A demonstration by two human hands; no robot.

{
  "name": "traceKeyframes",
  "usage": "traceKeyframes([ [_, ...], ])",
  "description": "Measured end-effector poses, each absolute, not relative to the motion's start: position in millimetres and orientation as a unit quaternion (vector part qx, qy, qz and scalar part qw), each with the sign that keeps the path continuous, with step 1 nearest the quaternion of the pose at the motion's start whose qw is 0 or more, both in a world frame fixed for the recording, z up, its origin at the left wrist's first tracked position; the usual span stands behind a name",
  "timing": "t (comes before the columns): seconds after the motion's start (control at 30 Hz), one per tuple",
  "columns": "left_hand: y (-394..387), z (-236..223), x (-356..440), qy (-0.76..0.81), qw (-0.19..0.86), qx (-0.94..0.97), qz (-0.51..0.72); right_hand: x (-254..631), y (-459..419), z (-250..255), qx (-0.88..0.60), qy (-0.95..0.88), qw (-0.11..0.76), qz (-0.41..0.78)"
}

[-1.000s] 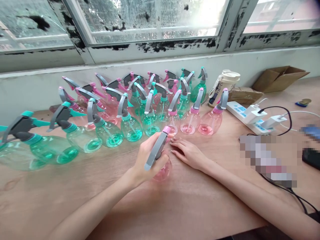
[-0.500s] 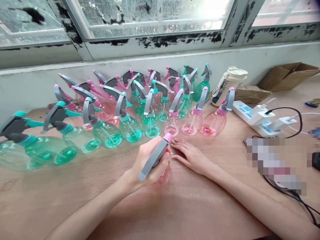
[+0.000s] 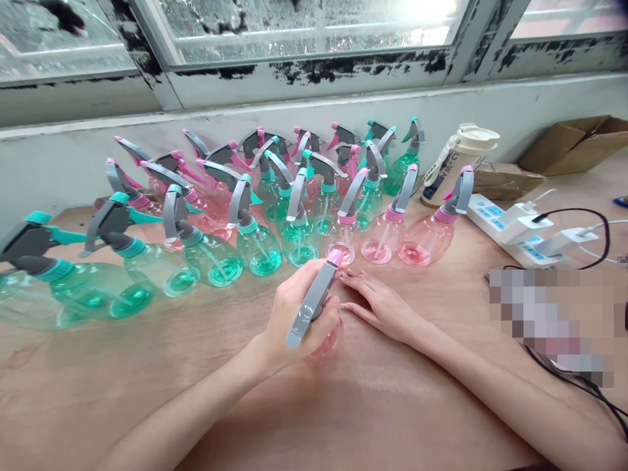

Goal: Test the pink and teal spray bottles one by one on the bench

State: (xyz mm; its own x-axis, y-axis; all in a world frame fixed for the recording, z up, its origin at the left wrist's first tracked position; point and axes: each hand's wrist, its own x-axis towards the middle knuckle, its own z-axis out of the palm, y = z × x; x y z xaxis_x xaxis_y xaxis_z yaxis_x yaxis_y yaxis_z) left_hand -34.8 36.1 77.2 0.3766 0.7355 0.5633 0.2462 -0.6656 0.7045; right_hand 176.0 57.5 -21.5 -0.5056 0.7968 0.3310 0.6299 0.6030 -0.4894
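Note:
My left hand point(image 3: 294, 314) is wrapped round the neck of a pink spray bottle point(image 3: 314, 297), which stands near the middle of the table. Its grey trigger points back toward me and its pink nozzle faces away; most of the clear pink body is hidden behind the fingers. Just to the right, my right hand point(image 3: 380, 304) lies flat on the tabletop with its fingers stretched out, close to the bottle. Beyond both hands is a front row of spray bottles, among them a green one point(image 3: 265, 252) and a pink one point(image 3: 426, 239).
More green and pink spray bottles crowd behind, up to the wall. A cream lidded cup point(image 3: 458, 163), cardboard boxes point(image 3: 569, 144) and a white power strip point(image 3: 510, 235) with plugs stand at the right. Black cables point(image 3: 596, 392) run along the right side.
The view has shifted slightly, so most things sit a little further right. The held bottle's trigger has turned slightly; my left hand keeps its grip and my right hand stays flat.

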Motion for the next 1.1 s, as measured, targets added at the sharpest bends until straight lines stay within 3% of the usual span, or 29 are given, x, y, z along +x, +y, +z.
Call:
traceKeyframes([
  [1.1,36,87,-33,0.349,0.258,0.793,0.427,175,55,-19,-0.421,-0.85,0.27,0.165],
])
